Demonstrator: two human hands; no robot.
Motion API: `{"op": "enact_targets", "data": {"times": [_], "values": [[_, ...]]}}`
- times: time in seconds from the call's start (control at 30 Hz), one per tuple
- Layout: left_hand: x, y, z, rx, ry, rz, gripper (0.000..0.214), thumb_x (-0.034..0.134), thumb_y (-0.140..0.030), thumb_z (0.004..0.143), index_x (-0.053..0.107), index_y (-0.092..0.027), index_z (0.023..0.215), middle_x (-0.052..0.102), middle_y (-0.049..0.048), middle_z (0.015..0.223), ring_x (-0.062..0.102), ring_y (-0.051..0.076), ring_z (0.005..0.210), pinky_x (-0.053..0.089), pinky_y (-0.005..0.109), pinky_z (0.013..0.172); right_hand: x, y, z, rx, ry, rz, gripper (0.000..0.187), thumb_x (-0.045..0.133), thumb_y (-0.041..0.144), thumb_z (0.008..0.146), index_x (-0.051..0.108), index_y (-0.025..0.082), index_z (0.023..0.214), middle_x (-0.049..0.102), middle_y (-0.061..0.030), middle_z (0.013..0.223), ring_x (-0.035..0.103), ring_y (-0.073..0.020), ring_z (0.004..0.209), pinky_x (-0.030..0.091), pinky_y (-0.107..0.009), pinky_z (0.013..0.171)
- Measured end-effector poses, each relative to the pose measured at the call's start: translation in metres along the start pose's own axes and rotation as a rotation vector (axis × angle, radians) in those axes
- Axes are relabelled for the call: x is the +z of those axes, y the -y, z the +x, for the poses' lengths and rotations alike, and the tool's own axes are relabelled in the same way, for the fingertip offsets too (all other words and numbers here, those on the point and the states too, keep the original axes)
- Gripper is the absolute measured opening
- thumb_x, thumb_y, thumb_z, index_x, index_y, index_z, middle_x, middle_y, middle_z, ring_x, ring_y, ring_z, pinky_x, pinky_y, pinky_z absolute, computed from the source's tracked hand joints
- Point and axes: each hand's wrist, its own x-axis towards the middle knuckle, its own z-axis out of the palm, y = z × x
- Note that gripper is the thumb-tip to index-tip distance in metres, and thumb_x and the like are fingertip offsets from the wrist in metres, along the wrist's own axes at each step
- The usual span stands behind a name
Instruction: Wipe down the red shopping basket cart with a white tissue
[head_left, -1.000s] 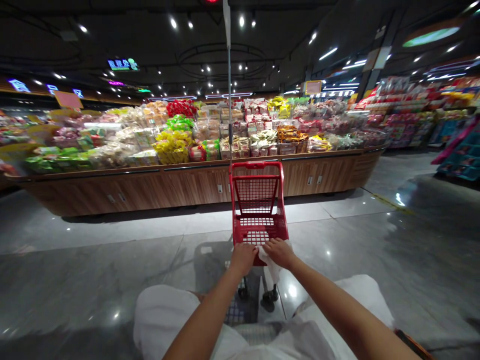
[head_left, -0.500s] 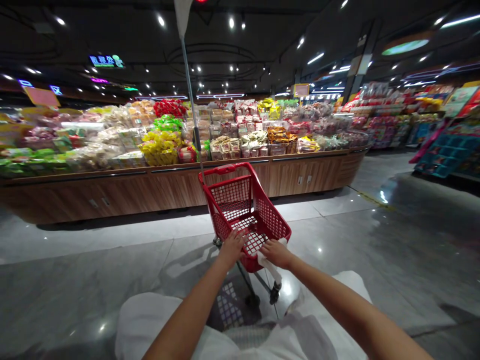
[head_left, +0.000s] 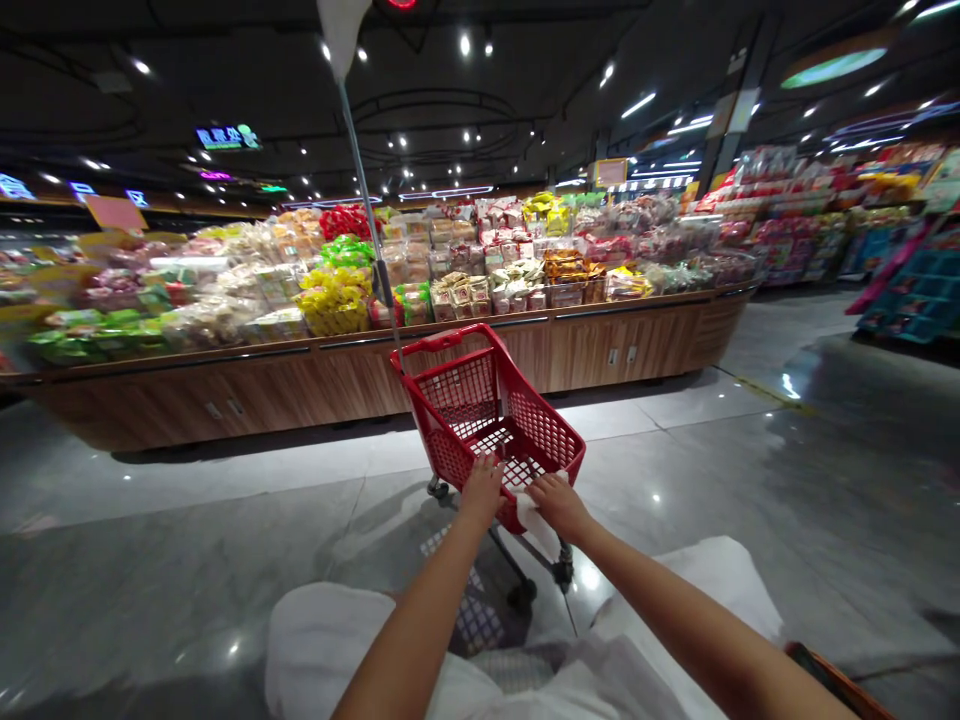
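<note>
A red wire-mesh shopping cart stands in front of me, tilted to the left in the head view, with nothing visible in its basket. My left hand rests over the near rim of the cart, fingers gripping it. My right hand holds the rim a little further right, pressing a white tissue against it. A thin metal pole with a white flag rises from the cart's far corner. The cart's wheels touch the floor beneath my arms.
A long wood-fronted display island piled with bagged snacks runs across the view ahead. Further shelves of packaged goods stand at the right. The floor is polished grey tile. White clothing fills the bottom of the view.
The cart has swung so its far end points further left, and the pole now leans left. My hands stay on the rim, and the display has shifted slightly in view.
</note>
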Motion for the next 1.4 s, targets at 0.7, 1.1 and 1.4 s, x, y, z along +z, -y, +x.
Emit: {"op": "enact_targets", "data": {"times": [0.7,1.1,1.4], "values": [[-0.044,0.107,0.032,0.08,0.17,0.106,0.038,0.044,-0.023,0.093,0.051,-0.024,0.13,0.053,0.0106,0.137,0.041,0.025,0.133,0.031,0.046,0.109,0.025,0.025,0.008,0.182,-0.309,-0.069,0.013,0.052,0.015,0.089,0.059,0.016,0.099,0.064,-0.0067,0.095,0.056,-0.021,0.095,0.034,-0.042,0.104],[-0.034,0.099,0.03,0.004,0.107,0.129,0.043,0.037,-0.018,0.094,0.046,-0.02,0.135,0.05,0.0123,0.14,0.037,0.025,0.135,0.03,0.049,0.11,0.03,0.056,0.071,0.421,-0.152,-0.144,0.02,0.04,0.005,0.086,0.058,0.014,0.089,0.062,-0.0116,0.087,0.055,-0.0232,0.084,0.04,-0.037,0.083],[-0.037,0.085,0.021,-0.062,0.138,0.146,0.049,0.038,-0.014,0.09,0.04,-0.017,0.14,0.045,0.0119,0.145,0.032,0.026,0.138,0.028,0.049,0.112,0.017,0.057,0.086,0.42,0.005,-0.054,0.023,0.037,0.006,0.091,0.057,0.015,0.097,0.065,-0.0104,0.092,0.062,-0.0198,0.085,0.043,-0.029,0.071]]}}
